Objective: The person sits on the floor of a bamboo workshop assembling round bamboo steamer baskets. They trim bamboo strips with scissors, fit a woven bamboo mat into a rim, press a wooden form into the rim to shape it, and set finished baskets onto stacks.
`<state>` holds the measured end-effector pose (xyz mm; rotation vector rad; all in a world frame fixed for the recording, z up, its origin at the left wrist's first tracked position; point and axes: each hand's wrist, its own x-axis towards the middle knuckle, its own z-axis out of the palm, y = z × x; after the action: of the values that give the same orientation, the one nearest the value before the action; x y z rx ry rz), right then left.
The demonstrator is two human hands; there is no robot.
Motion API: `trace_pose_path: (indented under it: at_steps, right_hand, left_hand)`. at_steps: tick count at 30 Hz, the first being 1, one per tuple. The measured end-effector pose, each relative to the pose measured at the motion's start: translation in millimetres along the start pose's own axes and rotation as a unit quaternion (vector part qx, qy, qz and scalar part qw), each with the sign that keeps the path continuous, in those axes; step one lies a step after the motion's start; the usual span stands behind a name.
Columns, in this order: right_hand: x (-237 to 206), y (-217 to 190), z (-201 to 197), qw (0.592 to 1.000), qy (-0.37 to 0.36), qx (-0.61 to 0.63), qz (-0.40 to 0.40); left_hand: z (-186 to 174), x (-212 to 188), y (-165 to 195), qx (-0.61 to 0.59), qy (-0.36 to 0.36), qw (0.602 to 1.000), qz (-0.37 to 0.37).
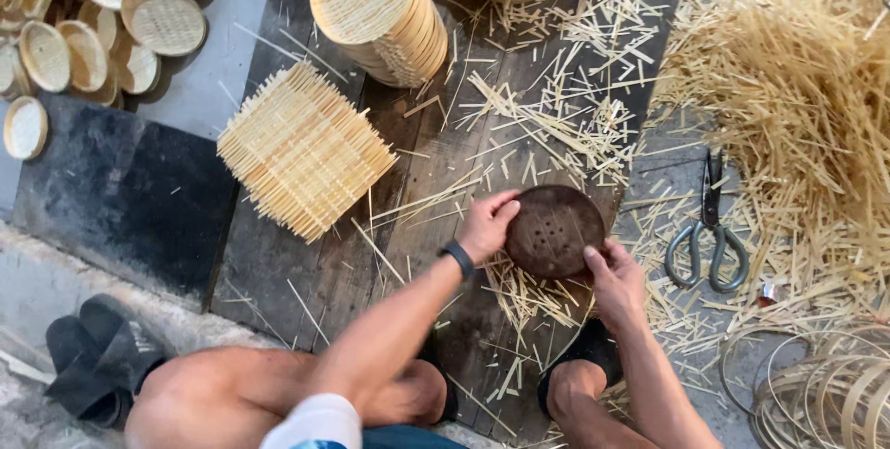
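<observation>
Now my left hand and right hand both pinch the dark round wooden disc with holes mid-frame, so I think pressing it flat needs steady pushing.

1. The place is a floor-level basket-weaving workshop.
2. Stacks of round woven trays and a pile of square woven mats stand on dark floor planks.
3. Bamboo strips, scissors and coiled hoops lie about.
</observation>
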<state>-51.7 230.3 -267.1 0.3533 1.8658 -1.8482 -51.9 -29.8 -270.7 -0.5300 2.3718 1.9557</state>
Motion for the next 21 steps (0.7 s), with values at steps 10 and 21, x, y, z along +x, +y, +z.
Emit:
trace_pose_path:
  at_steps: [10,21]
  right_hand:
    - [-18.7,49.4,-27.1,0.975,-0.004,0.192,0.107]
    - [-25.0,63.0,-35.4,0.981,0.01,0.178,0.075]
  left_hand:
    - [-253.8,2.3,26.1,0.59,0.093,0.8,-0.058]
    - [-339.0,7.0,96.9,0.446,0.032,0.893,-0.051]
